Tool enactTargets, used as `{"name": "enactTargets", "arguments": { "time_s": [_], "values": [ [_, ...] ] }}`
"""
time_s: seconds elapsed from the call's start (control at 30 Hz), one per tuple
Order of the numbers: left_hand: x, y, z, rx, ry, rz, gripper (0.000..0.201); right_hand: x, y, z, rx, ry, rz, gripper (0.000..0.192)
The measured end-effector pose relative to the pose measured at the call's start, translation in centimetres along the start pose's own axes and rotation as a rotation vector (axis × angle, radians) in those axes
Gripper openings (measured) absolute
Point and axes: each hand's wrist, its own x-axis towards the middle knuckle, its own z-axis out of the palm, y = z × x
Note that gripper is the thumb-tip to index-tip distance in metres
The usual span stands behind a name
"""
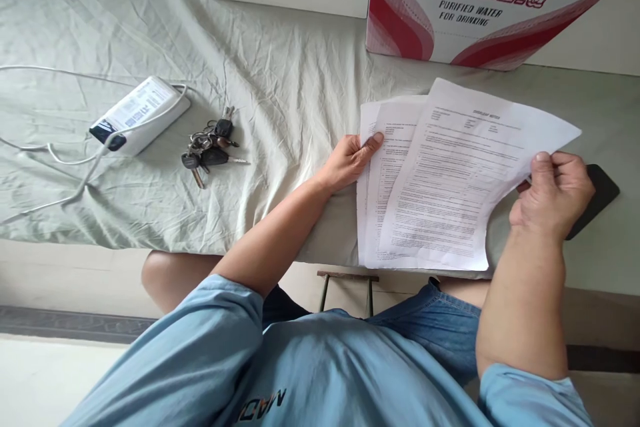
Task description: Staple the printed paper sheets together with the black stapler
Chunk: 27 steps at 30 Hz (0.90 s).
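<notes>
Several printed sheets of paper lie fanned out between my two hands. My left hand (351, 159) pinches the left edge of the rear sheets (376, 193), thumb on top. At the right, my right hand (555, 190) grips the right edge of the front sheet (450, 180) between thumb and fingers. This front sheet overlaps the others and its right side bends upward. Partly hidden behind my right hand, a dark flat phone-like object (597, 200) rests on the cloth.
A pale green cloth (300, 87) covers the surface. A bunch of keys (213, 147) and a white box-shaped device (143, 113) with a white cable (75, 197) lie on the left. A Wahaha water carton (480, 37) stands at the back right. Below the edge shows a stool (347, 275).
</notes>
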Motion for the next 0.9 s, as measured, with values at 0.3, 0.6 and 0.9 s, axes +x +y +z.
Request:
{"name": "enactTargets", "arguments": {
  "time_s": [0.3, 0.6, 0.9],
  "values": [
    [-0.1, 0.5, 0.2, 0.003, 0.011, -0.012, 0.085, 0.0, -0.6, 0.5, 0.095, 0.068, -0.017, 0.023],
    [-0.1, 0.0, 0.1, -0.01, 0.033, -0.035, 0.08, -2.2, -2.2, 2.0, 0.132, -0.03, -0.018, 0.024],
    [-0.3, 0.8, -0.2, -0.001, -0.082, -0.028, 0.08, -2.5, -2.8, 1.9, 0.112, -0.044, -0.007, 0.026]
  ]
}}
